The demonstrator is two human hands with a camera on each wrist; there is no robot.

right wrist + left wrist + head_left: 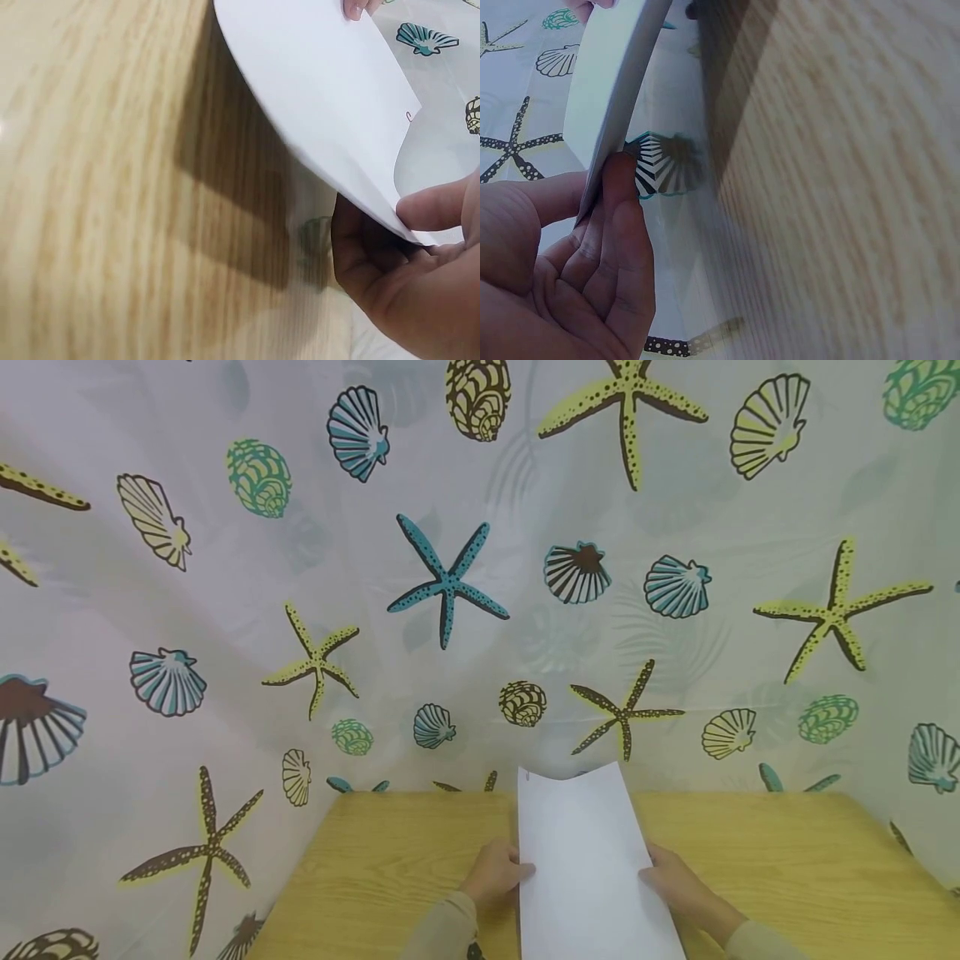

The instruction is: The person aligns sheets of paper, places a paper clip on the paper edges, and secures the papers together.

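White paper [588, 868], perhaps a thin stack, is held between both hands, bowed slightly along its length. A small clip [527, 775] sits on its far left corner; in the right wrist view the clip [409, 116] looks reddish. My left hand [495, 870] pinches the left edge, thumb on the upper face and fingers beneath, as the left wrist view shows. On the opposite edge, my right hand [681, 887] pinches the paper the same way. Both wrist views show the paper [322, 82] raised off the table. How many sheets there are, I cannot tell.
Below the paper lies a light wooden table [405, 843], its grain showing on both sides. A white curtain [510, 643] printed with starfish and shells hangs behind the table and along its sides. The paper casts a shadow [232, 150] on the wood.
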